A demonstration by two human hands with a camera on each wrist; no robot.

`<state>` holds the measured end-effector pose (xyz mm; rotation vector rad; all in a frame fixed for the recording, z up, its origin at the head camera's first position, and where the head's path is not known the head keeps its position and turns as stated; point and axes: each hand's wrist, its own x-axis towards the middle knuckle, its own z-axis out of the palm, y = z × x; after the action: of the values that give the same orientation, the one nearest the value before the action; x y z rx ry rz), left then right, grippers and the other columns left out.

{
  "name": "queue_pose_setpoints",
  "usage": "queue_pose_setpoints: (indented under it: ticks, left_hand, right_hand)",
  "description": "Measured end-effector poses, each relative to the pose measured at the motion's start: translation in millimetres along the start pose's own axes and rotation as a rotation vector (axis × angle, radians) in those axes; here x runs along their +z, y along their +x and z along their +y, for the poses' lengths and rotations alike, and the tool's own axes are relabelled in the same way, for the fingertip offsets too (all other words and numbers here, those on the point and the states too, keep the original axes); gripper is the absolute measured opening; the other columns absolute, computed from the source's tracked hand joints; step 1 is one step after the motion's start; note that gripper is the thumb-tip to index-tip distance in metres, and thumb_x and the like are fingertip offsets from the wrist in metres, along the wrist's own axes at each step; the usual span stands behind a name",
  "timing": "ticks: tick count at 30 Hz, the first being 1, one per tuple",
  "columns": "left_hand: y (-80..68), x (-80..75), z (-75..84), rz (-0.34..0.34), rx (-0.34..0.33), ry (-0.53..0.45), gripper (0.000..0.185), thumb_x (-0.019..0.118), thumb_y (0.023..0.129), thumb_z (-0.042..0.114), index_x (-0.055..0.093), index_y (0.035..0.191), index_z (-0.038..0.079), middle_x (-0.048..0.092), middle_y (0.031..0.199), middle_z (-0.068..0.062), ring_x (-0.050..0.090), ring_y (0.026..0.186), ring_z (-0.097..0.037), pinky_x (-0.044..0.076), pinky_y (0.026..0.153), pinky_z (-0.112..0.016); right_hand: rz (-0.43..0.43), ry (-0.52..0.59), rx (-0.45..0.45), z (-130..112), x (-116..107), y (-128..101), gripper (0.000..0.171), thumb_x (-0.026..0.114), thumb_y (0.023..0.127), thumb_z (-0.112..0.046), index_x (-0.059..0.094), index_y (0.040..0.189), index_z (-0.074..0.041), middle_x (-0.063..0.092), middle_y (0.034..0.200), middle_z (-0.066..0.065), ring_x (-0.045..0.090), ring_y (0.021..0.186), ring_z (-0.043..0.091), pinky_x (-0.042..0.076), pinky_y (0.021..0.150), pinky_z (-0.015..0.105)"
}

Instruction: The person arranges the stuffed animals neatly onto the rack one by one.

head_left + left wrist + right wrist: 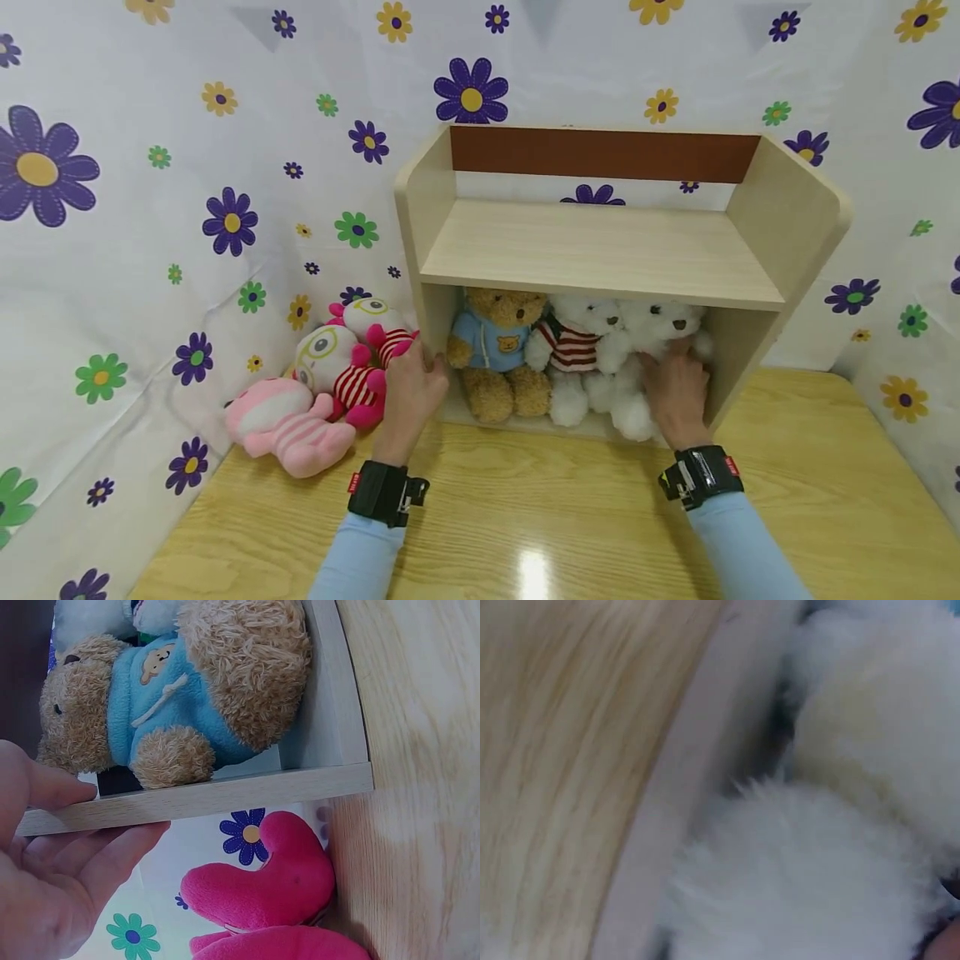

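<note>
Head view: rightmost white bear [648, 327] (inside shelf [600, 250]) behind right hand [678, 392].

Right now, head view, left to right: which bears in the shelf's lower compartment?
Brown bear in blue hoodie → white bear in striped top → other white bear.

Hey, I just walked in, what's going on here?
A person's left hand grips the left side panel of a small shelf, while the right hand is on a white bear at the right end of the lower compartment. A brown bear in a blue hoodie and a white bear in a striped sweater sit alongside. Three pink-and-white plush toys lie outside, left of the shelf.
</note>
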<state>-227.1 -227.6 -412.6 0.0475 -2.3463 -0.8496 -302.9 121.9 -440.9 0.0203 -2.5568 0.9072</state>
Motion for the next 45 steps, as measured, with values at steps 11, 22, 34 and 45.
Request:
queue_pose_setpoints:
  ticks: [11, 22, 34, 45]
  left_hand:
    - [-3.1, 1.2, 1.4, -0.002, -0.001, 0.012, 0.013, 0.065, 0.090, 0.009, 0.064, 0.094, -0.004, 0.065, 0.067, -0.023, 0.065, 0.063, -0.042, 0.050, 0.058, -0.051]
    - [-0.1, -4.7, 2.4, -0.040, -0.032, 0.048, 0.016, 0.064, 0.092, 0.011, 0.061, 0.091, -0.004, 0.064, 0.069, -0.024, 0.064, 0.065, -0.044, 0.049, 0.057, -0.050]
    - [0.6, -3.1, 3.0, -0.035, -0.010, 0.030, 0.014, 0.066, 0.091, 0.010, 0.061, 0.093, -0.004, 0.064, 0.070, -0.025, 0.065, 0.066, -0.044, 0.050, 0.058, -0.051]
    - [-0.1, -3.8, 2.3, -0.047, -0.019, 0.030, 0.014, 0.065, 0.091, 0.010, 0.062, 0.095, -0.004, 0.066, 0.072, -0.026, 0.066, 0.065, -0.043, 0.051, 0.058, -0.051]
  right_hand:
    - [-0.078, -0.023, -0.004, 9.3, 0.7, 3.3, 0.062, 0.066, 0.098, -0.027, 0.043, 0.131, 0.021, 0.060, 0.110, 0.044, 0.063, 0.099, 0.061, 0.052, 0.078, 0.067]
    - [-0.091, -0.173, -0.453, 4.6, -23.5, -65.0, 0.052, 0.080, 0.088, -0.022, 0.064, 0.132, 0.001, 0.065, 0.128, 0.031, 0.065, 0.105, 0.056, 0.054, 0.078, 0.067]
    - [-0.035, -0.335, -0.573, 11.8, -17.7, -71.9, 0.045, 0.087, 0.075, 0.000, 0.072, 0.117, -0.005, 0.072, 0.121, 0.020, 0.066, 0.111, 0.047, 0.060, 0.077, 0.055]
    - [-0.175, -0.361, -0.468, 4.5, -12.8, -45.6, 0.030, 0.080, 0.083, 0.001, 0.071, 0.112, -0.003, 0.070, 0.100, 0.020, 0.069, 0.086, 0.041, 0.057, 0.054, 0.049]
